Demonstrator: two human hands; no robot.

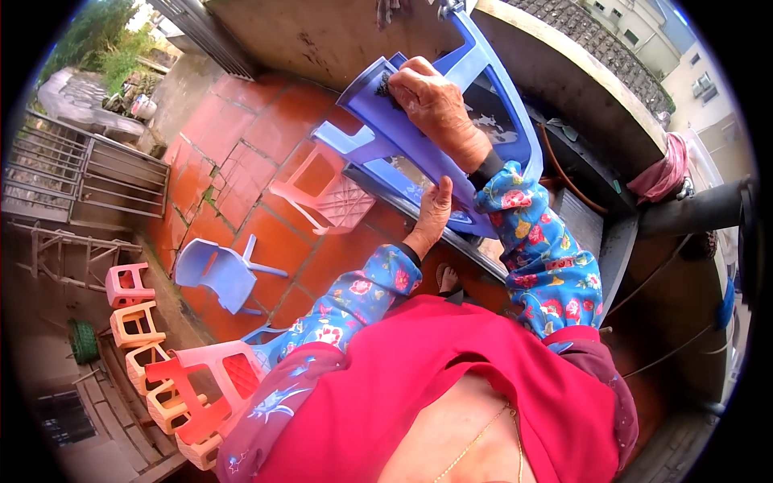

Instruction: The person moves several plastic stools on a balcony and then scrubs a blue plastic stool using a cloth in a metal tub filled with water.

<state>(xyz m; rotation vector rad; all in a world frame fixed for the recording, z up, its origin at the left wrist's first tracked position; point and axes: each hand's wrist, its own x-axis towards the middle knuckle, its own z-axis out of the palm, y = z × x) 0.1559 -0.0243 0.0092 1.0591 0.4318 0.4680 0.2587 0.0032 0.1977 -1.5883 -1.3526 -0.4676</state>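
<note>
A blue plastic chair (368, 102) lies tipped over a metal-edged sink (483, 256), its legs and frame pointing up and away from me. My right hand (429, 99) presses a dark scouring pad (384, 86) against the chair's broad flat panel, near its far end. Lower down, my left hand (432, 211) grips the chair's near side, with the thumb raised along the panel. Its other fingers are partly hidden. Whitish suds (495, 130) show through the openings in the chair.
On the red-tiled floor (247, 187) lie a pink plastic chair (329, 193) and a light-blue chair (220, 275). Several small stools (137, 323) line the left side by a red chair (211, 386). Right of the sink, a pink cloth (661, 172) hangs near a grey pipe (694, 208).
</note>
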